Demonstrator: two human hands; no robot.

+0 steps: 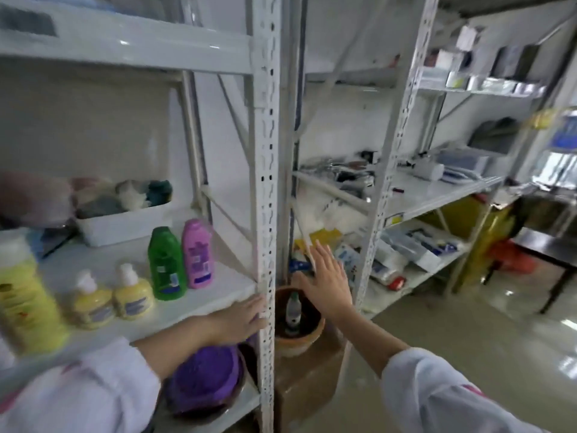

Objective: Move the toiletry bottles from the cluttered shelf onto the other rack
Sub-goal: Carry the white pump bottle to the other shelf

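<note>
standing just left of the empty left hand (240,317): green bottle (166,264).

Two squat yellow pump bottles (93,303) (133,295), one green bottle (166,264), one pink bottle (197,254), one tall yellow bottle (23,295) (blurred).

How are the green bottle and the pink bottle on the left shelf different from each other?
The green bottle is translucent green and wider; the pink bottle is opaque pink and slimmer. The green one stands nearer the shelf's front edge, the pink one slightly behind and to its right. Both stand upright, side by side, with labels facing out.
</note>
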